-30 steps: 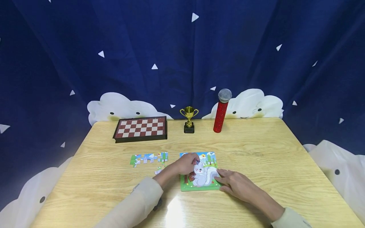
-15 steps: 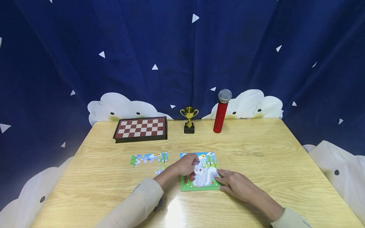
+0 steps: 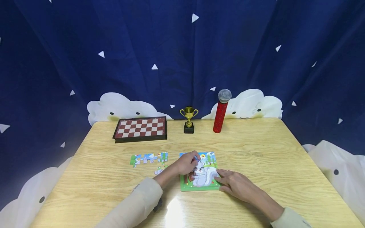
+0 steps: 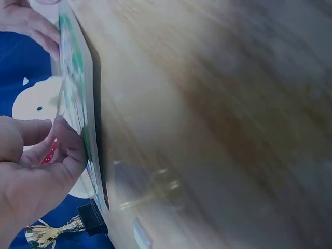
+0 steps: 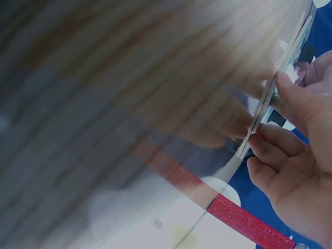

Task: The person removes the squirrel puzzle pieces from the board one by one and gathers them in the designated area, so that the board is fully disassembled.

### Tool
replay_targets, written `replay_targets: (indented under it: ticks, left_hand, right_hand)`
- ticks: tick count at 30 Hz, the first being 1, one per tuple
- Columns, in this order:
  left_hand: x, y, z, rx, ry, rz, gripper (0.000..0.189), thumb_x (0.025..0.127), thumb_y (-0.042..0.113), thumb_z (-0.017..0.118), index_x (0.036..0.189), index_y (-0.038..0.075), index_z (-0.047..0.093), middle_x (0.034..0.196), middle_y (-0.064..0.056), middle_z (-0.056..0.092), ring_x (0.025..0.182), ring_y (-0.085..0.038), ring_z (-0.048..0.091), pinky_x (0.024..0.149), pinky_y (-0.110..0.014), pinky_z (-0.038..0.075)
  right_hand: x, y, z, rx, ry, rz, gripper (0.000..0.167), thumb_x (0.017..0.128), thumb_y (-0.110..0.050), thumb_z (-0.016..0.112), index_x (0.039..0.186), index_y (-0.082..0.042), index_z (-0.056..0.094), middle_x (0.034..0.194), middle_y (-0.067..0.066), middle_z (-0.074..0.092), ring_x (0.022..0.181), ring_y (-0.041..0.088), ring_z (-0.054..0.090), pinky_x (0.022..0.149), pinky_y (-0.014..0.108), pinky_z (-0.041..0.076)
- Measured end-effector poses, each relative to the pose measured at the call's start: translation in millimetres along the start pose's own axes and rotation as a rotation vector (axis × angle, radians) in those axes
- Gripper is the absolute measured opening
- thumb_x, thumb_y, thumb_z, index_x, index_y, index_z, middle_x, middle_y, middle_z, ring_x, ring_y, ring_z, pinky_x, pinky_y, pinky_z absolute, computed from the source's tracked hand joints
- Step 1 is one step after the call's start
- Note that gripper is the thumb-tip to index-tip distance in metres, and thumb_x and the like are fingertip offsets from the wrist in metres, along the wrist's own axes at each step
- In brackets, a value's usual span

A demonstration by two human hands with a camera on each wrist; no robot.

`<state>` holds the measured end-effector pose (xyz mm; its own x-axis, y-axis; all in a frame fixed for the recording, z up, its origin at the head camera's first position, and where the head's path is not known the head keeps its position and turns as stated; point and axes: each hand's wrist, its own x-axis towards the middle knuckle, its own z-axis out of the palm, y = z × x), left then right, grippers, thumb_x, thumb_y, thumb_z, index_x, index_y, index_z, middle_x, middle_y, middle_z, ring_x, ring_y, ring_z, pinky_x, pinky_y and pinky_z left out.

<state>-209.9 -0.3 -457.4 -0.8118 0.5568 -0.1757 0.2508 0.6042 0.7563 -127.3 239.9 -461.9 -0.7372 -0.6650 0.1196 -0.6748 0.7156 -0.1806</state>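
A squirrel jigsaw puzzle (image 3: 211, 186) with a green lower border lies flat on the table in the head view. Over its upper left part my left hand (image 3: 186, 163) pinches a puzzle piece (image 4: 60, 97) between thumb and forefinger; the left wrist view shows that thin piece edge-on, standing up from the puzzle's face. My right hand (image 3: 236, 184) rests at the puzzle's right edge with its fingers extended and fingertips on the border. The left hand hides the puzzle's upper left corner in the head view.
Several loose puzzle pieces (image 3: 149, 158) lie left of the puzzle, partly behind the left forearm. Along the back stand a checkered board (image 3: 141, 128), a small gold trophy (image 3: 189, 119) and a red microphone (image 3: 220, 115). A dark blue curtain (image 3: 176, 41) hangs behind the wooden table (image 3: 256, 148).
The left hand's fingertips have risen slightly, and the pinched piece over the squirrel's head now stands tilted up from the puzzle. The right hand stays in place.
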Motion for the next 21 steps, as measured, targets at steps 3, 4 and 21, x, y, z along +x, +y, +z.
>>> replay_targets:
  ticks: [3,4,21]
  left_hand:
    - [1.5,-0.5,1.0,-0.001,0.028,0.023,0.016,0.100,0.011,0.045,0.111,0.008,0.055,0.079,-0.002,0.055,0.061,-0.010,0.045,0.056,-0.021,0.040]
    - [1.9,-0.7,1.3,-0.004,0.036,0.027,0.014,0.100,0.010,0.045,0.109,0.008,0.055,0.080,-0.002,0.056,0.061,-0.010,0.046,0.056,-0.021,0.041]
    - [-11.7,-7.0,-25.3,-0.035,0.067,0.077,0.013,0.100,0.011,0.044,0.108,0.010,0.054,0.100,-0.008,0.061,0.079,-0.017,0.056,0.065,-0.026,0.045]
  right_hand:
    - [0.2,0,0,0.001,-0.004,-0.001,0.037,0.086,-0.025,0.067,0.119,-0.007,0.066,0.129,0.020,0.059,0.114,0.033,0.060,0.090,0.044,0.051]
    - [0.2,0,-1,0.001,-0.006,-0.001,0.037,0.086,-0.025,0.067,0.119,-0.007,0.066,0.129,0.020,0.059,0.114,0.033,0.060,0.090,0.045,0.051]
    - [1.0,1,-1,0.008,-0.021,0.014,0.038,0.086,-0.025,0.068,0.119,-0.007,0.066,0.129,0.020,0.058,0.116,0.034,0.059,0.090,0.045,0.051]
